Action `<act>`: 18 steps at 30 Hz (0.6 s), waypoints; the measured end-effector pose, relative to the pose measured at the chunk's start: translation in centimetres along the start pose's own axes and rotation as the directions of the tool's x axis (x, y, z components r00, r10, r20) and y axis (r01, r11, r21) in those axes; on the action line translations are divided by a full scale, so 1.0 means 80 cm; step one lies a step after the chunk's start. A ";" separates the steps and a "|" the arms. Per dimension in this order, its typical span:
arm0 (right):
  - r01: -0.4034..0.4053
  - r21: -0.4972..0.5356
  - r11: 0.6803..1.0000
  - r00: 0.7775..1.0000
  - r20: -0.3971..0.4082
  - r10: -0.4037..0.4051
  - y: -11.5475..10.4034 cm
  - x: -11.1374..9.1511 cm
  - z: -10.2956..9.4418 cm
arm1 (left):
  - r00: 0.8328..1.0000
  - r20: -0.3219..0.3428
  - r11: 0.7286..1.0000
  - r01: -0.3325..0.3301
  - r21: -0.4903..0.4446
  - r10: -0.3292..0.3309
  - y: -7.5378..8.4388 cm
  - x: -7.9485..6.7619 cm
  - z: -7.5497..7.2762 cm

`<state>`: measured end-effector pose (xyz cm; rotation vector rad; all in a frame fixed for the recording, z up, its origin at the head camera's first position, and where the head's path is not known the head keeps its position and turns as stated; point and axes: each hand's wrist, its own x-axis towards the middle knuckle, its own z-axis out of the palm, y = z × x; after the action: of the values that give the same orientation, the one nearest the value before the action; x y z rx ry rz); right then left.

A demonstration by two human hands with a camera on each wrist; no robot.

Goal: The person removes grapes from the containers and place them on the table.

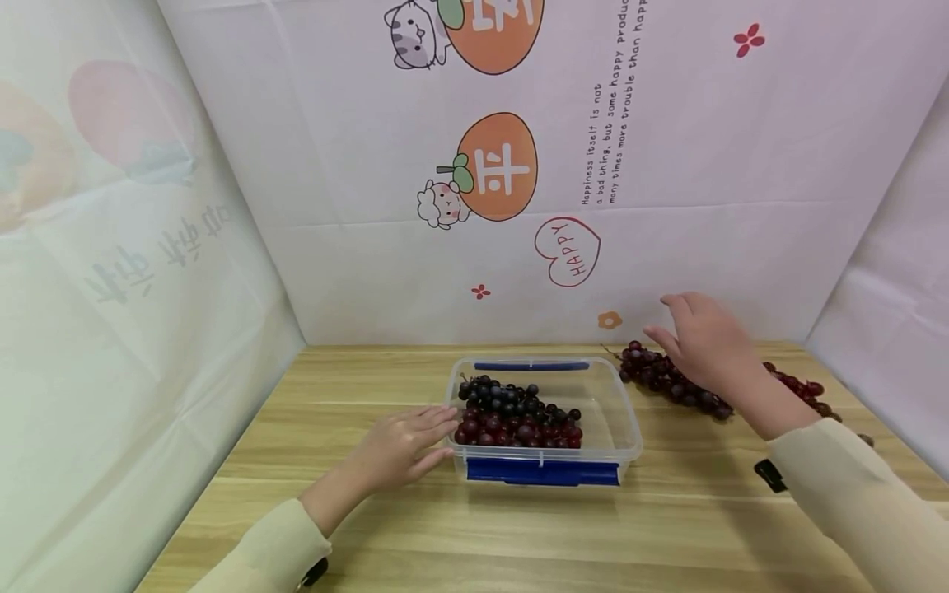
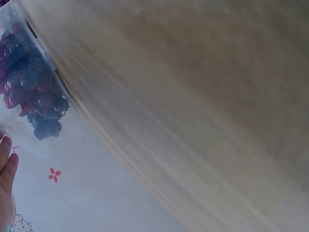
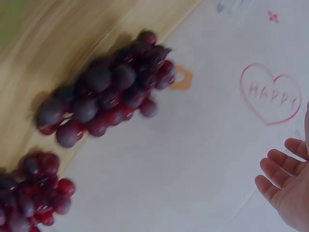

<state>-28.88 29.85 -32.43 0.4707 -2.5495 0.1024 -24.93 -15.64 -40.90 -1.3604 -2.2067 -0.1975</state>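
Note:
A clear plastic box point(image 1: 604, 412) with blue side clips stands on the table. Inside lie a bunch of black grapes point(image 1: 504, 397) and a bunch of red grapes point(image 1: 511, 430), side by side. My left hand point(image 1: 404, 445) rests its fingertips at the box's left rim, fingers straight. My right hand point(image 1: 708, 342) is raised over a dark red bunch of grapes point(image 1: 660, 375) at the back right, holding nothing. In the right wrist view its fingers are spread apart from that grape bunch point(image 3: 106, 89).
Another bunch of red grapes point(image 1: 804, 391) lies farther right, partly behind the right forearm. A white printed cloth point(image 1: 356, 206) hangs upright along the table's back edge, with more white cloth point(image 1: 111, 329) at the left. The wooden table point(image 1: 474, 535) extends toward the front.

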 end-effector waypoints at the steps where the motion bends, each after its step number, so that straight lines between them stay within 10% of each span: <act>1: 0.018 0.010 1.000 1.000 -0.011 -0.018 -0.005 0.002 0.000 | 1.000 0.001 1.000 0.001 -0.002 -0.001 0.000 0.000 0.000; 12: 0.301 0.113 0.947 0.943 -0.183 -0.278 -0.062 0.013 0.017 | 1.000 0.001 1.000 -0.002 0.003 0.002 0.000 0.000 0.001; 18: 0.327 0.154 0.933 0.943 -0.117 -0.311 -0.094 0.014 0.022 | 1.000 0.001 1.000 -0.001 0.006 0.001 -0.002 -0.001 0.003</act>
<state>-28.00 22.14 -33.48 0.9200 -2.3499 0.2192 -25.15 -15.65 -41.11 -1.3585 -2.2054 -0.1906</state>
